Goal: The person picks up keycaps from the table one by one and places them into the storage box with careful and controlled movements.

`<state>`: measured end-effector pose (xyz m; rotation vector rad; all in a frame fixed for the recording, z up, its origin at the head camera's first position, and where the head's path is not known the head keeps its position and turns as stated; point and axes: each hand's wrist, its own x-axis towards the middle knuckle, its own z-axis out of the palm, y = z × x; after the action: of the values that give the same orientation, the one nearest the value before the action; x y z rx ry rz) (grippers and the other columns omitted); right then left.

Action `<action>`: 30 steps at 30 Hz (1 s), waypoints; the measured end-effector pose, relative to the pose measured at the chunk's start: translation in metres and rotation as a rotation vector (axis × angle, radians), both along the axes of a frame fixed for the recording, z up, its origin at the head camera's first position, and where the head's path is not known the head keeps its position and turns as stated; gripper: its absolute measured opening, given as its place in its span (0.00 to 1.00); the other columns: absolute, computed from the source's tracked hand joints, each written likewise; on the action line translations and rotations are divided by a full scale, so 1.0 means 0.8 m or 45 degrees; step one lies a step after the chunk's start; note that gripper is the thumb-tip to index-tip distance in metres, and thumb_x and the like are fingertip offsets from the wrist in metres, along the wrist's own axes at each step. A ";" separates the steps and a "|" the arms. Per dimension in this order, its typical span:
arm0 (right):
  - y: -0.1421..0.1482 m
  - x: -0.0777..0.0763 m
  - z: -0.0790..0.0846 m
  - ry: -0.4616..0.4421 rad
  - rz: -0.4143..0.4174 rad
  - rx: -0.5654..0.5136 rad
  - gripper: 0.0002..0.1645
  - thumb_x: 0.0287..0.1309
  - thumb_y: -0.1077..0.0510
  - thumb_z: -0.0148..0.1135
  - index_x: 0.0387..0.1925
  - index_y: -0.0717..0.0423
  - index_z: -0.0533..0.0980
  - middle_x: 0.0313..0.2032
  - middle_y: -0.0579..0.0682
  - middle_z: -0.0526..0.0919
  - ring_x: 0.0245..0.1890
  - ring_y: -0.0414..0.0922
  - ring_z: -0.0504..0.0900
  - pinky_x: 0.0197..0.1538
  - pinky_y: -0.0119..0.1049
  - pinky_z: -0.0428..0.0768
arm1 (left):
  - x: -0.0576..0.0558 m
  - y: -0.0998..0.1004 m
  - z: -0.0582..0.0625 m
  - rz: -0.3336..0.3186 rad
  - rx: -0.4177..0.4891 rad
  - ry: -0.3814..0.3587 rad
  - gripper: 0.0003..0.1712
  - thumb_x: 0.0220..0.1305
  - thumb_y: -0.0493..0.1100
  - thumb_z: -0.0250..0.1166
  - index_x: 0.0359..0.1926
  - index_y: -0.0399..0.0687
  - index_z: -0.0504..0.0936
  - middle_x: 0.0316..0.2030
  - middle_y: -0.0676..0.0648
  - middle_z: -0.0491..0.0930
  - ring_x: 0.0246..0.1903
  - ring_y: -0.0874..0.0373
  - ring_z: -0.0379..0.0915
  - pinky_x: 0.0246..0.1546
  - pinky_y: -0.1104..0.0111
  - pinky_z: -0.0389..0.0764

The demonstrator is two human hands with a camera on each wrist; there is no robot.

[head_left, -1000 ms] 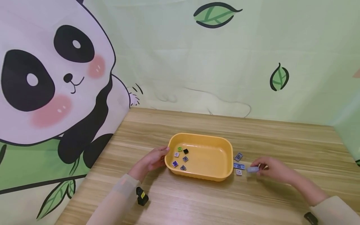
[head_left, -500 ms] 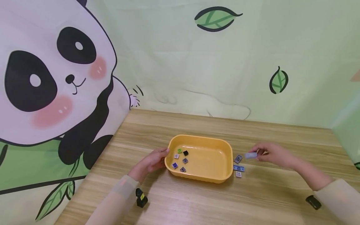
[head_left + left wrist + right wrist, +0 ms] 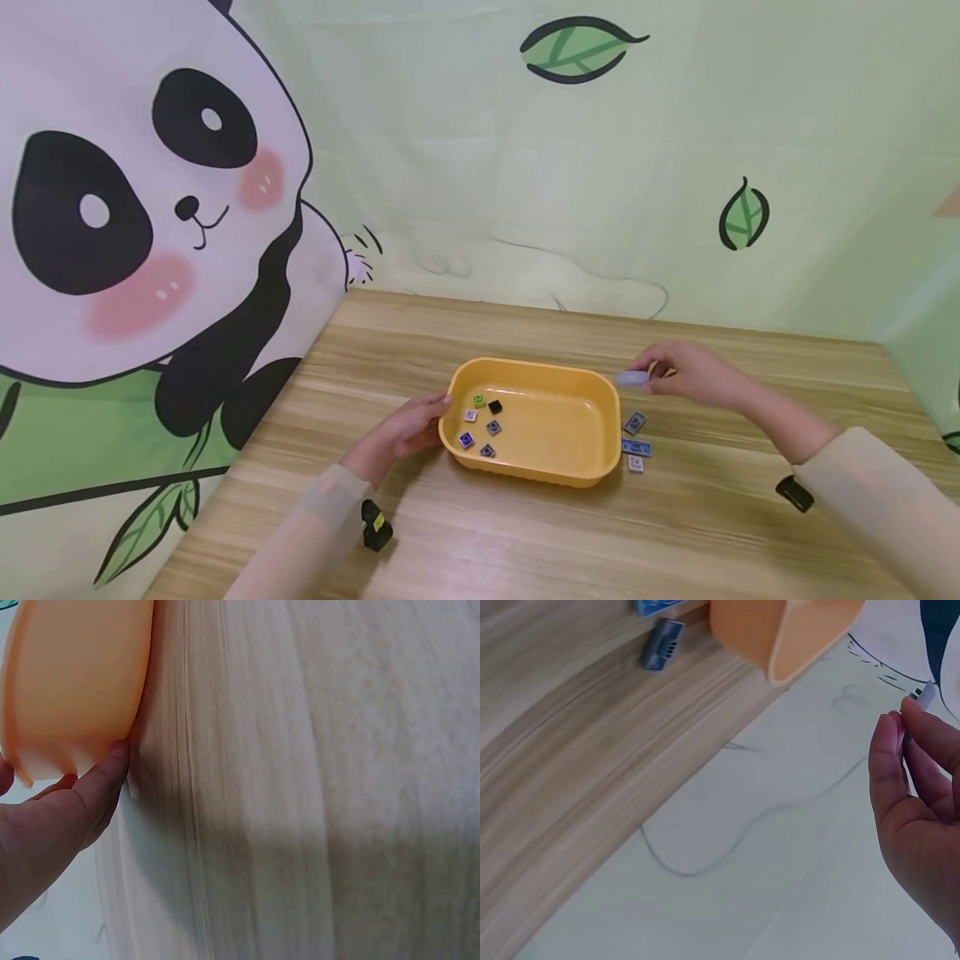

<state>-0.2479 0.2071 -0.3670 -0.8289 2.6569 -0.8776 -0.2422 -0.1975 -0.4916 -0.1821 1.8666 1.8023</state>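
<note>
My left hand [image 3: 405, 427] holds the left end of a yellow plastic tub [image 3: 555, 429], thumb at the rim; in the left wrist view its fingertips [image 3: 118, 754] touch the outer wall. Pinched between the right hand's [image 3: 693, 375] thumb and fingers is a small pale oblong piece [image 3: 632, 378], raised near the tub's back right corner. The right wrist view shows dark bits along this piece [image 3: 927, 694], though its kind is unclear. Inside the tub's left part lie several small square pieces, among them a green one [image 3: 479, 401], a black one [image 3: 495, 407] and a blue-violet one [image 3: 467, 440].
Just right of the tub, on the wooden table [image 3: 510, 542], lie a grey piece [image 3: 634, 423], a blue oblong piece [image 3: 637, 448] and a white square piece [image 3: 636, 464]. A cloth wall [image 3: 465, 167] with panda and leaf drawings stands behind the table.
The right hand has moved up and to the left with the pale piece, from beside the loose pieces to the tub's back right corner. The left hand and the tub keep their places.
</note>
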 end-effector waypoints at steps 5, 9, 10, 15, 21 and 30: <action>-0.021 -0.014 0.012 0.008 0.018 -0.014 0.16 0.62 0.67 0.67 0.50 0.69 0.81 0.40 0.60 0.88 0.39 0.47 0.84 0.39 0.29 0.82 | -0.001 0.000 -0.001 0.004 0.013 0.002 0.34 0.83 0.43 0.42 0.79 0.28 0.46 0.76 0.27 0.56 0.76 0.35 0.57 0.77 0.46 0.63; -0.036 -0.022 0.022 0.021 0.014 -0.006 0.16 0.62 0.67 0.67 0.50 0.69 0.82 0.41 0.62 0.88 0.41 0.50 0.85 0.40 0.33 0.84 | 0.000 -0.002 -0.002 0.007 0.018 0.001 0.34 0.83 0.43 0.42 0.79 0.28 0.47 0.76 0.27 0.57 0.75 0.35 0.57 0.76 0.46 0.63; -0.040 -0.024 0.025 0.021 0.011 -0.002 0.16 0.62 0.67 0.67 0.50 0.69 0.82 0.42 0.62 0.88 0.41 0.50 0.85 0.41 0.34 0.84 | 0.000 -0.002 -0.003 0.001 0.015 0.003 0.34 0.83 0.43 0.42 0.79 0.28 0.47 0.76 0.26 0.57 0.75 0.35 0.57 0.76 0.46 0.64; -0.058 -0.030 0.040 0.031 0.012 0.025 0.15 0.62 0.68 0.67 0.50 0.69 0.82 0.43 0.63 0.87 0.42 0.51 0.85 0.43 0.39 0.85 | -0.002 -0.003 -0.002 -0.005 0.015 0.009 0.33 0.83 0.43 0.41 0.79 0.28 0.47 0.76 0.27 0.57 0.75 0.35 0.58 0.76 0.47 0.64; -0.075 -0.037 0.050 0.038 0.016 0.061 0.14 0.63 0.67 0.67 0.50 0.67 0.83 0.43 0.61 0.87 0.41 0.49 0.84 0.41 0.36 0.83 | -0.001 -0.002 -0.001 -0.004 0.018 0.006 0.33 0.83 0.43 0.42 0.79 0.29 0.46 0.76 0.26 0.57 0.74 0.37 0.59 0.76 0.46 0.64; -0.098 -0.050 0.049 -0.007 0.023 0.085 0.15 0.64 0.66 0.66 0.51 0.67 0.83 0.43 0.63 0.88 0.38 0.47 0.83 0.42 0.35 0.81 | -0.001 -0.003 -0.002 -0.020 0.019 0.014 0.33 0.83 0.44 0.42 0.79 0.29 0.48 0.75 0.27 0.59 0.68 0.46 0.66 0.76 0.49 0.66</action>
<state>-0.2881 0.1289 -0.3274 -0.8325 2.6543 -0.7806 -0.2431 -0.1999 -0.4933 -0.1516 1.8567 1.8096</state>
